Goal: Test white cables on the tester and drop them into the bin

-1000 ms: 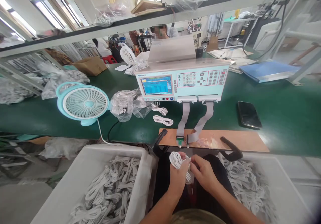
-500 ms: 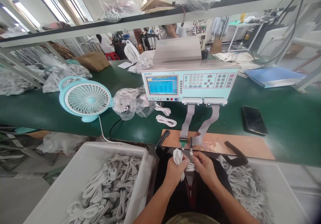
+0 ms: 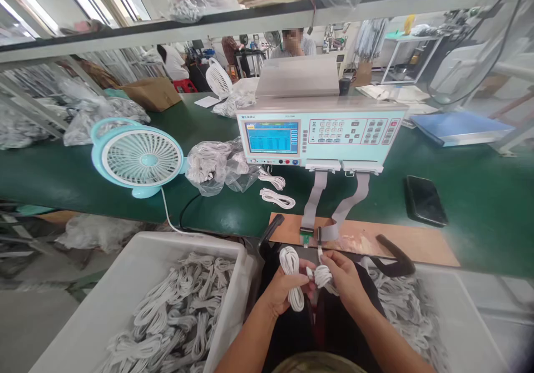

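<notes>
My left hand [image 3: 287, 288] is closed on a coiled white cable [image 3: 292, 277], with its fingertips near a small white plug [image 3: 309, 273]. Just to the right, my right hand [image 3: 344, 275] grips a second white cable bundle [image 3: 323, 276] close to the end of a black connector [image 3: 320, 235] on a grey ribbon cable [image 3: 346, 206]. A green connector board [image 3: 306, 237] on the other ribbon lies at the front edge of the brown board [image 3: 387, 239]. Both ribbons run up to the tester [image 3: 319, 139], whose screen is lit.
White bins of coiled cables stand at the left [image 3: 244, 245] and right [image 3: 463, 306]. On the green table [image 3: 217, 217] are a blue fan [image 3: 146, 160], bagged cables [image 3: 208, 167], two loose coils, a phone [image 3: 425, 200] and a blue folder [image 3: 461, 128]. People sit in the background.
My left hand has moved slightly left and its coil now hangs apart from the right-hand bundle, with a small white plug showing between them. The view has shifted slightly.
</notes>
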